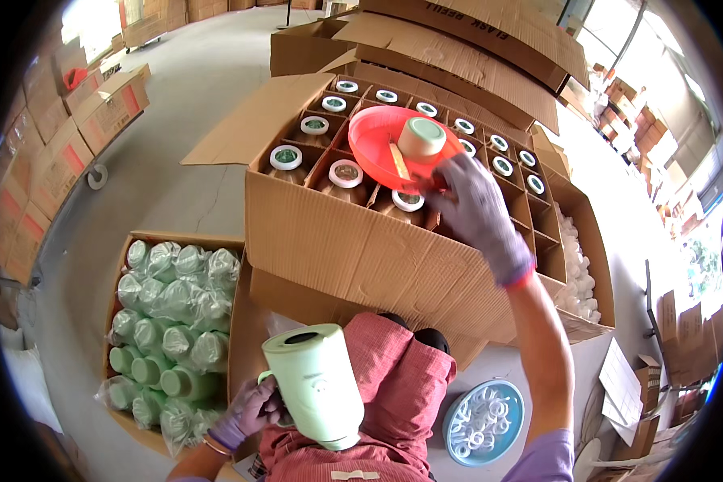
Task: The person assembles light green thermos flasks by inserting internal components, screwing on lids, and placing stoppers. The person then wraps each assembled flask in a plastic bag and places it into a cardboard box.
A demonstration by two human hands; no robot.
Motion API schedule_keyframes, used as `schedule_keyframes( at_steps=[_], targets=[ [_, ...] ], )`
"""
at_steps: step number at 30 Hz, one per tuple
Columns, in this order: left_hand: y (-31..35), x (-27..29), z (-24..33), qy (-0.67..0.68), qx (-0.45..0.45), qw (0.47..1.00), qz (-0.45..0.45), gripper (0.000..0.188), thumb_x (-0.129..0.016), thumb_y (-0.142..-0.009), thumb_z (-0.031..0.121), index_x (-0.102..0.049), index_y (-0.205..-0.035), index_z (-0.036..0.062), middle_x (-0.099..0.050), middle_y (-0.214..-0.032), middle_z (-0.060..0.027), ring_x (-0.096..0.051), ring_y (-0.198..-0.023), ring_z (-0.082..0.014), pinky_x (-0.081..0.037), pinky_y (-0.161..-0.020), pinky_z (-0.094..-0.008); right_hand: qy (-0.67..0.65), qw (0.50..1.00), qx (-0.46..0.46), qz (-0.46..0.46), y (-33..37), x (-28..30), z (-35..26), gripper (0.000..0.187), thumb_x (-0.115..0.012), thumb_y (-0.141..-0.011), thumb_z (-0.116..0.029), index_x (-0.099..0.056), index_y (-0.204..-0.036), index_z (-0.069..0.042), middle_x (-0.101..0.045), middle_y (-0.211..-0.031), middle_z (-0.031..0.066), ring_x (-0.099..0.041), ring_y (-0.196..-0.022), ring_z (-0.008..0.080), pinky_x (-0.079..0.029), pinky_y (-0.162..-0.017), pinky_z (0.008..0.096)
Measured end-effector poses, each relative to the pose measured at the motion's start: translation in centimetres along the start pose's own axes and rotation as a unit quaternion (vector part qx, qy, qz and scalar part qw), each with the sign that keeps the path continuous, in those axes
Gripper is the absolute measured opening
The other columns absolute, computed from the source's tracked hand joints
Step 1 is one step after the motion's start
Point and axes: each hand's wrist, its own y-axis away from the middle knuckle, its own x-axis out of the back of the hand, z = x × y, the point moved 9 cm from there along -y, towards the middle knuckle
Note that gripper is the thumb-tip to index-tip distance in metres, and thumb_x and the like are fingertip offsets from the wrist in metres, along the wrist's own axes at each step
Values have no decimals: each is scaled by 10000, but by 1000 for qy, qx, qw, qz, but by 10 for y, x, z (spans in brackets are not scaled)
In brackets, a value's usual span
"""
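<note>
Left hand grips a green jug at lower centre; right hand closes on the red bowl; divider box mid-frame looks mostly filled, wrapped jugs remain lower left

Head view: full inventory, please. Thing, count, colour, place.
green jug: one, pale green, held at lower centre
red bowl: one, red, on the divided carton
tape roll: one, beige, in the bowl
divided carton: one, brown, centre, white-capped items in its cells
wrapped jugs: many, pale green, carton at left
blue dish: one, white rings inside, lower right
left hand: gloved, grips the jug handle
right hand: gloved, at the bowl's rim
</note>
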Motion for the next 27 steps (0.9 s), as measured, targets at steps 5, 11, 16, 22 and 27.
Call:
schedule_keyframes(
  at_steps=[5, 11, 16, 22, 27],
  targets=[
    [-24, -8, -34, 342, -126, 929, 62, 364, -499, -1018, 403, -590, -1180, 90, -448, -708, 24, -446, -609, -104, -459, -613, -269, -21, 982, -37, -185, -55, -73, 74, 416, -717, -831, -413, -691, -1021, -43, -663, -1047, 178, -643, -976, 345, -515, -843, 437],
    [-52, -35, 6, 580, -131, 804, 11, 451, -472, -991, 509, -626, -1147, 115, -657, -831, -23, -611, -714, -144, -536, -731, -339, 107, 987, -115, -35, -115, -68, 136, 635, -691, -802, -562, -606, -1300, -176, -544, -1314, 199, -538, -1184, 429, -466, -991, 524],
    [-43, -60, 88, 567, -258, 776, -100, 252, -562, -991, 268, -601, -1164, 89, -650, -831, -10, -633, -826, -122, -558, -912, -462, 68, 972, -206, -92, -118, -124, 157, 865, -724, -738, -630, -399, -1478, -321, -396, -1457, 219, -427, -1291, 502, -409, -1029, 608],
    [-46, -53, 77, 690, -192, 697, -32, 377, -517, -1030, 312, -525, -1301, 50, -674, -1084, -75, -649, -1018, -193, -593, -873, -405, -355, 924, 19, 141, -47, -18, -23, 749, -762, -775, -243, -454, -1427, -38, -510, -1265, 215, -525, -1186, 376, -476, -981, 429],
    [-68, -67, 74, 623, -205, 752, -72, 501, -435, -1025, 482, -576, -1109, 8, -659, -829, -113, -654, -804, -271, -553, -851, -445, -264, 940, 206, 68, 99, -32, -129, 849, -755, -792, -469, -406, -1427, -28, -408, -1336, 295, -513, -1157, 406, -466, -962, 485]
  ],
)
